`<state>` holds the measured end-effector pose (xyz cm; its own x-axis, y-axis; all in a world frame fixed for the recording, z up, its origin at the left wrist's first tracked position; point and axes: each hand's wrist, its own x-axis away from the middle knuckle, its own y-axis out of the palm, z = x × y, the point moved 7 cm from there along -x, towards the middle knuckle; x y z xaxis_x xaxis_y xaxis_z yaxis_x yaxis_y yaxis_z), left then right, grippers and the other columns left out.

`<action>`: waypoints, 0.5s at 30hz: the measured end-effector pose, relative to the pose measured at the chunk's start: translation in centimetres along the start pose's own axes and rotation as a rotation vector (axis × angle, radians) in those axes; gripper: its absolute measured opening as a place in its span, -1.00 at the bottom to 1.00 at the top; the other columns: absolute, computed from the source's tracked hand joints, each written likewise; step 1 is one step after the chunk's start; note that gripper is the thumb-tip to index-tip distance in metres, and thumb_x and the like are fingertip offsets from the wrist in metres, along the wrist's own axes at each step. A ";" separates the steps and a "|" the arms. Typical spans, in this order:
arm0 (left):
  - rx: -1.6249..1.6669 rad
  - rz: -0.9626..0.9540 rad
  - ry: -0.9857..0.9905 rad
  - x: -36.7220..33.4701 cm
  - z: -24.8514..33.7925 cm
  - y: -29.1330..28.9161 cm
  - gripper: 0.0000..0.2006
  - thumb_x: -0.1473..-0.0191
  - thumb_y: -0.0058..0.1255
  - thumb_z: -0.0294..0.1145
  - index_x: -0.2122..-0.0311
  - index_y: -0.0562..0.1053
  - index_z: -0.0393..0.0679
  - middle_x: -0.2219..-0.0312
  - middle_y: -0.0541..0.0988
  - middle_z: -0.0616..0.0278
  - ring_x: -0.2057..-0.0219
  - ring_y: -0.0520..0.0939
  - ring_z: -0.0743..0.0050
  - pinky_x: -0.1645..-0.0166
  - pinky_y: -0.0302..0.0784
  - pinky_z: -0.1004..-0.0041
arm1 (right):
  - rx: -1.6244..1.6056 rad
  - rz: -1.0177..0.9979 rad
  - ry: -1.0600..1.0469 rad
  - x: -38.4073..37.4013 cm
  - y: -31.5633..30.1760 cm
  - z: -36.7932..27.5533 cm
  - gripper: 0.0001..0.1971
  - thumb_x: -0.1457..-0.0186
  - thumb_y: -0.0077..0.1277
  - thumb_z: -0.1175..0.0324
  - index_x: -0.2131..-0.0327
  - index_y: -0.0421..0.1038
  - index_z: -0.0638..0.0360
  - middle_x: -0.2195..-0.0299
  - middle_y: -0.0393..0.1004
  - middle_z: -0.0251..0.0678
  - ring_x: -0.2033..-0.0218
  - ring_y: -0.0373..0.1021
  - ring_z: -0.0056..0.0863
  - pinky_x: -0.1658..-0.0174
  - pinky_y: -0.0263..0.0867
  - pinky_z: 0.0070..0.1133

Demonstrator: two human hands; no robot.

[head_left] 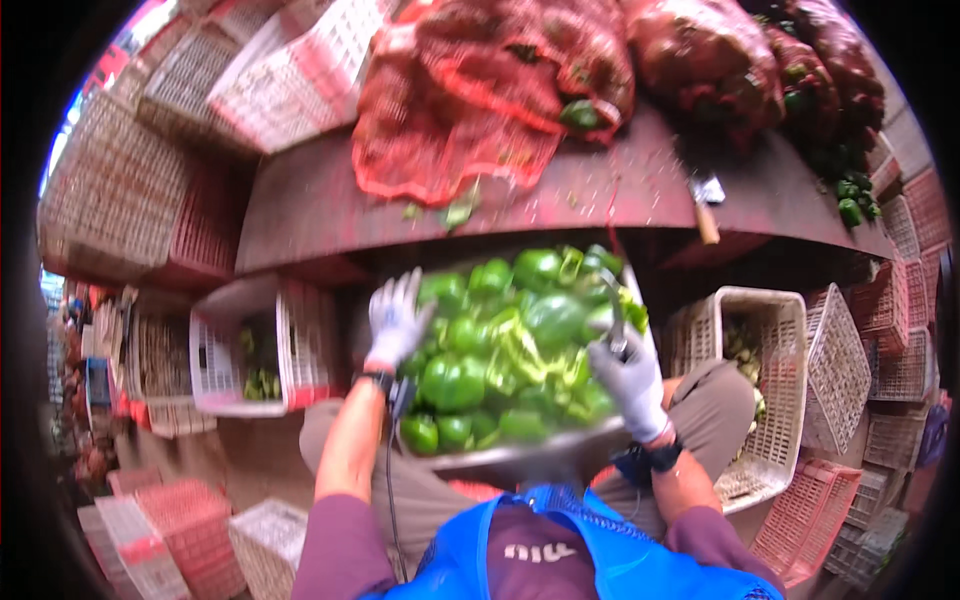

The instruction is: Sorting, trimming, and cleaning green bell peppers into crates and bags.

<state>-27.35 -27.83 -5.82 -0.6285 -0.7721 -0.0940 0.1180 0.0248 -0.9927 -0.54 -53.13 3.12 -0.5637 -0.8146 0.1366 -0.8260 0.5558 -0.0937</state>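
Observation:
A tray [530,453] in front of me is heaped with green bell peppers [452,382]. Pale cut pieces [520,350] lie among them in the middle. My left hand [398,318], in a whitish glove, is at the tray's left side with its fingers spread and nothing in it. On the right, my gloved right hand [630,385] is closed round a small knife [614,305], whose metal blade points away from me over the peppers. Motion blur hides the blade's exact shape.
Beyond the tray, a reddish table [310,215] carries red mesh sacks [490,80] and a wooden-handled knife [707,220]. White crates holding green scraps stand left [237,380] and right [780,400]. Stacked crates [120,190] line both sides.

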 end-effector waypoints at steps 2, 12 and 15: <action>0.005 -0.021 -0.015 0.5 0.4 0.5 -0.31 -0.07 -0.11 0.12 -0.24 0.21 -0.04 -0.09 0.40 0.07 -0.10 0.37 0.02 -0.22 0.11 0.10 | -0.017 0.008 0.053 -0.2 0.1 -0.3 -0.73 -0.03 0.12 0.47 0.13 0.51 0.18 0.61 0.13 -0.74 0.59 0.02 -0.91 0.54 -0.05 -0.79; 0.076 -0.017 -0.120 -0.8 0.0 1.9 -0.24 -0.09 -0.15 0.23 -0.22 0.20 -0.18 -0.13 0.32 -0.10 -0.17 0.24 -0.24 -0.22 0.09 -0.01 | -0.177 0.020 0.132 -1.8 -0.9 -3.1 -0.71 -0.07 0.12 0.42 0.09 0.47 0.20 0.61 0.29 -0.62 0.61 0.20 -0.88 0.50 0.14 -0.80; 0.101 -0.032 -0.096 -1.5 -0.2 2.2 -0.23 -0.08 -0.17 0.25 -0.23 0.20 -0.14 -0.14 0.30 -0.09 -0.17 0.24 -0.23 -0.23 0.08 -0.01 | -0.082 -0.018 0.110 -2.2 -1.2 -3.3 -0.69 -0.06 0.13 0.40 0.08 0.47 0.18 0.59 0.32 -0.57 0.58 0.22 -0.85 0.48 0.18 -0.78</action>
<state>-26.31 -26.51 -7.91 -0.5573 -0.8288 -0.0499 0.1790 -0.0612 -0.9820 1.72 -51.47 6.23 -0.5415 -0.8041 0.2454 -0.8308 0.5565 -0.0097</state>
